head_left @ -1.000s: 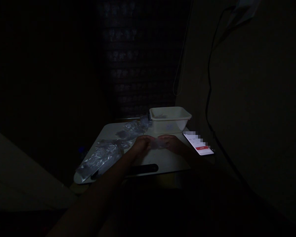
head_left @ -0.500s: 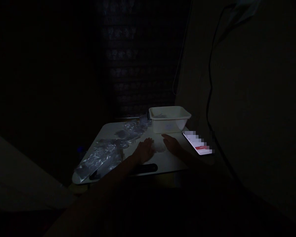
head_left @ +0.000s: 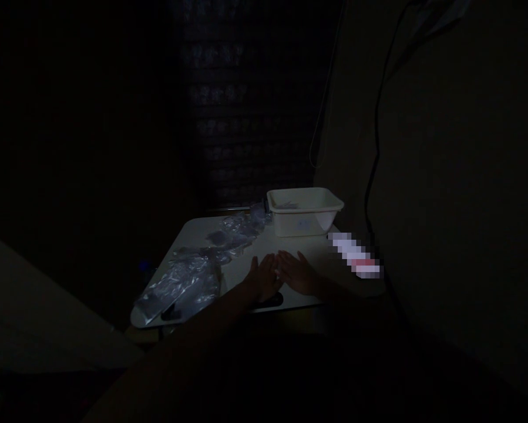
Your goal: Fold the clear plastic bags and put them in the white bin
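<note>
Fingers stretched out and thumb apart, my left hand (head_left: pixel 267 279) lies on the white tabletop (head_left: pixel 241 267) near its front edge. My right hand (head_left: pixel 299 274) lies flat beside it, its fingertips meeting or overlapping the left fingers. Anything under the two palms is hidden. To the left of my hands, crumpled clear plastic bags (head_left: pixel 184 282) lie in a loose heap. More clear bags (head_left: pixel 237 232) trail toward the back of the table. Behind my hands stands a cream plastic tub (head_left: pixel 299 224) with a few pale pieces in it, too dim to make out.
A lit phone (head_left: pixel 355 254) lies at the table's right edge, its screen blurred out. A dark cable (head_left: pixel 377 147) runs down the right wall. A dark slot (head_left: pixel 270 301) is at the front edge. The room is very dark.
My right hand has moved left and down to meet my left hand, which has shifted slightly right. The clear plastic piece that showed between them is now covered.
</note>
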Tool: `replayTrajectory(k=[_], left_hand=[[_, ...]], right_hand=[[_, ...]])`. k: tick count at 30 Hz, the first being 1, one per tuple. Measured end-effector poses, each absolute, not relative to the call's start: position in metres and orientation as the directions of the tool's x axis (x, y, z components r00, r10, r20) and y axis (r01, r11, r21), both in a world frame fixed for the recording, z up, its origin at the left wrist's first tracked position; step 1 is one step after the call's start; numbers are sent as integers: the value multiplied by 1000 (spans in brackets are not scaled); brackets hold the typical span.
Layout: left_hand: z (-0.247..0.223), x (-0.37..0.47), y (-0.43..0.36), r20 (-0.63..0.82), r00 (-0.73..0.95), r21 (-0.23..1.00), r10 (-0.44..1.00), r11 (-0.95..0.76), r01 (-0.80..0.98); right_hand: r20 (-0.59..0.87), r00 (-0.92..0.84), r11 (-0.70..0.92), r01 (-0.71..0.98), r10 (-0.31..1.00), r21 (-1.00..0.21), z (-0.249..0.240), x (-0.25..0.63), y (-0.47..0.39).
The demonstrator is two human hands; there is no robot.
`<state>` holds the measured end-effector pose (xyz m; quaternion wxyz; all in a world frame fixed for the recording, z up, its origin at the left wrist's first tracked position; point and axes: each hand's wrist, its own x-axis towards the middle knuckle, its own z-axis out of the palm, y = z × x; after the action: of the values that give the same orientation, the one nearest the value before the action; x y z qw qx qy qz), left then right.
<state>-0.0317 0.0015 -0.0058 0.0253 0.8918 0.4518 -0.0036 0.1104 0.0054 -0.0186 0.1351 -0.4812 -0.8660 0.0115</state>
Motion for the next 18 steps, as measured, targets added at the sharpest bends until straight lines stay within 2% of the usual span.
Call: replayTrajectory(k=[6, 12, 16, 18], left_hand=[[-5, -30, 1, -44, 589, 30, 807, -588, 808], [0, -30, -2, -30, 597, 53, 801, -596, 802], [8, -36, 10, 89, 562, 234, 822, -566, 790], [13, -42, 19, 208, 455, 365, 866, -501, 785]], right_hand=[[168, -486, 507, 855, 858, -114, -16, 109, 4], [173, -464, 491, 854, 869, -172, -13, 108, 4], [188, -303, 354, 846, 934, -398, -7, 105, 18], [197, -194, 263, 859, 961, -439, -2, 105, 27]])
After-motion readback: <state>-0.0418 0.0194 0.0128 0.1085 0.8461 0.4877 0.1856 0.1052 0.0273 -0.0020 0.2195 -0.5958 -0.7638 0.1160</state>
